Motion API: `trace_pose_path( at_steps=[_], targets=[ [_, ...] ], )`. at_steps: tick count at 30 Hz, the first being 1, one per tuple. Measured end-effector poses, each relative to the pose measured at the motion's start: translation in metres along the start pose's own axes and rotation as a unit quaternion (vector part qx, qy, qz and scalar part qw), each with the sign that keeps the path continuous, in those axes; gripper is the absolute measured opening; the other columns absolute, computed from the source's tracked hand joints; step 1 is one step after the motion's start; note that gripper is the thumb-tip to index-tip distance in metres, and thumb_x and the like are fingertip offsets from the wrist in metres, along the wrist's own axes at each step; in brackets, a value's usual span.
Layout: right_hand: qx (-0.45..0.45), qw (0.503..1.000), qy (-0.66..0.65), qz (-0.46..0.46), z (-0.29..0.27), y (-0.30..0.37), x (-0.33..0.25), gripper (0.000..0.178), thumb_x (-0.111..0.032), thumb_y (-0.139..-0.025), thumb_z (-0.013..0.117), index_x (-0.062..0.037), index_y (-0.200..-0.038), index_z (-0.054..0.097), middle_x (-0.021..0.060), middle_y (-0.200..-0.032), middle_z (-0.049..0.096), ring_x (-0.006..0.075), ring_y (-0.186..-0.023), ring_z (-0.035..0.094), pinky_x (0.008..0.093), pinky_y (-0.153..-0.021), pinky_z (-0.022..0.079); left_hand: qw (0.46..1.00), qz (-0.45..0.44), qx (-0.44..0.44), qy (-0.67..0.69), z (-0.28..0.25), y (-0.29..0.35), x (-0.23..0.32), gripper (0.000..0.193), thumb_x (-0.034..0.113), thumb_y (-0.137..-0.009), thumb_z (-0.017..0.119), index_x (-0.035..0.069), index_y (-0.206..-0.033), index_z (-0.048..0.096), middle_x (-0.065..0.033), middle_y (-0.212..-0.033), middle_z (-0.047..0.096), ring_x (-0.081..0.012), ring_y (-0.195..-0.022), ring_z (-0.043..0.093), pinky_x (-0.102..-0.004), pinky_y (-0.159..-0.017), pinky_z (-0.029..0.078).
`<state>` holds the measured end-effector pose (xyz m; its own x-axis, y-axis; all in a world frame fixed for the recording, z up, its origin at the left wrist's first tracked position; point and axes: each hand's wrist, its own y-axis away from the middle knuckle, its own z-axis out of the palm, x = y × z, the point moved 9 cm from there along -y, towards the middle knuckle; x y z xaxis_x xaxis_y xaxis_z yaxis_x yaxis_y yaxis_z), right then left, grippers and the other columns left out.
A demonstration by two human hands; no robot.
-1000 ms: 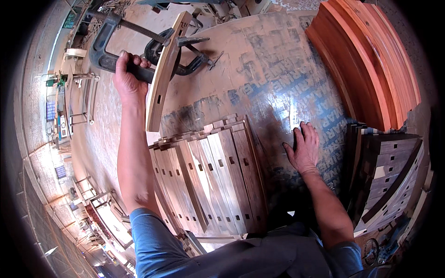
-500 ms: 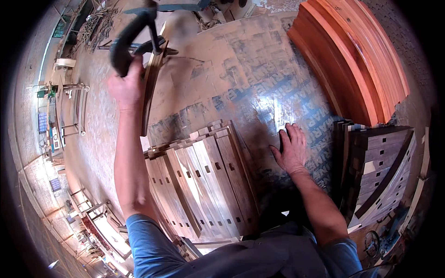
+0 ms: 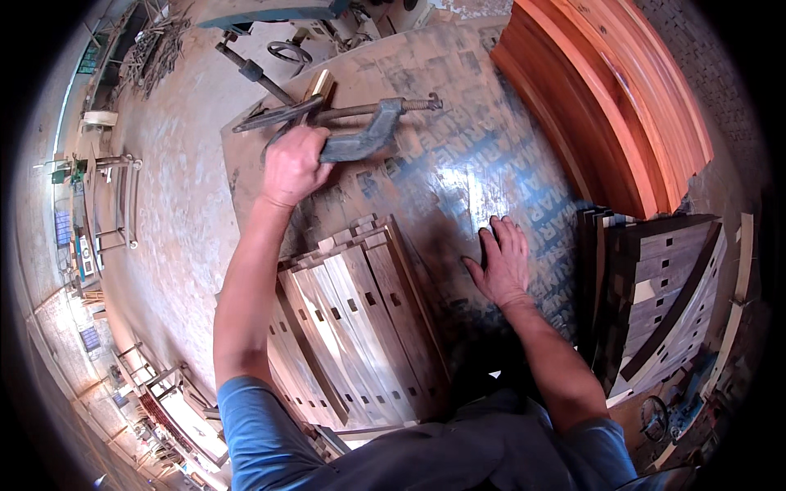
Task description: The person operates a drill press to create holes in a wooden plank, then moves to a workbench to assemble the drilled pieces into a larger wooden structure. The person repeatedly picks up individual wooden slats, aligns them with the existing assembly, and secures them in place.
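Observation:
My left hand [image 3: 296, 165] is closed around the frame of a dark metal G-clamp [image 3: 364, 141], whose threaded screw points right. Another dark rod and bar [image 3: 258, 75] cross just beyond my fist; whether they belong to the same clamp, I cannot tell. Under the metalwork a narrow wooden strip [image 3: 322, 85] sticks out at the far side. My right hand [image 3: 501, 260] rests palm down on the worn tabletop [image 3: 426, 90], fingers stretched out and holding nothing. Between my arms lies a row of pale wooden slats [image 3: 352, 319] with square mortises.
Reddish curved mouldings [image 3: 606, 98] are stacked at the far right. Nearer on the right stands a stack of dark mortised wood pieces [image 3: 667, 278]. A machine with a handwheel [image 3: 290, 54] sits beyond the table. Scrap sticks [image 3: 155, 53] lie at the far left.
My left hand has swung the G-clamp down and to the right, turning it from upright to sideways. My right hand stays resting on the tabletop. The view has shifted slightly.

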<state>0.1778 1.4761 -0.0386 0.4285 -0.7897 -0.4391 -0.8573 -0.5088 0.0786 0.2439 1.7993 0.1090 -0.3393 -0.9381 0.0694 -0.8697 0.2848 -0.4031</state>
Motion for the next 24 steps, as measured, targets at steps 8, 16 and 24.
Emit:
trace_pose_path(
  at_steps=[8, 16, 24],
  targets=[
    [0.032, 0.999, -0.010, -0.017, -0.004, 0.000, -0.003, 0.062, -0.032, -0.075, 0.078, -0.0061, -0.126, 0.055, 0.0174, -0.142, 0.043, 0.0392, -0.137, 0.034, 0.0521, -0.113, 0.026, 0.994, -0.053, -0.082, 0.039, 0.039, 0.015, -0.007, 0.033, 0.005, -0.070, 0.070, 0.003, -0.100, 0.057, -0.0158, -0.090, 0.059, -0.0376, -0.087, 0.061, -0.0447, -0.076, 0.050],
    [0.036, 0.999, -0.009, -0.025, -0.005, 0.001, -0.006, 0.060, -0.033, -0.078, 0.077, -0.0060, -0.126, 0.054, 0.0162, -0.141, 0.043, 0.0378, -0.137, 0.033, 0.0512, -0.115, 0.023, 0.976, -0.045, -0.203, 0.063, 0.086, 0.028, 0.013, 0.035, 0.021, -0.081, 0.072, 0.003, -0.103, 0.053, -0.0190, -0.098, 0.056, -0.0401, -0.097, 0.057, -0.0465, -0.082, 0.048],
    [0.041, 0.999, 0.005, -0.031, -0.002, 0.001, -0.008, 0.059, -0.033, -0.078, 0.077, -0.0060, -0.125, 0.056, 0.0164, -0.141, 0.043, 0.0377, -0.137, 0.033, 0.0505, -0.115, 0.023, 0.941, -0.052, -0.327, 0.075, 0.117, 0.027, 0.022, 0.047, 0.030, -0.076, 0.079, 0.004, -0.106, 0.053, -0.0152, -0.105, 0.059, -0.0369, -0.106, 0.056, -0.0455, -0.089, 0.048]
  ],
)
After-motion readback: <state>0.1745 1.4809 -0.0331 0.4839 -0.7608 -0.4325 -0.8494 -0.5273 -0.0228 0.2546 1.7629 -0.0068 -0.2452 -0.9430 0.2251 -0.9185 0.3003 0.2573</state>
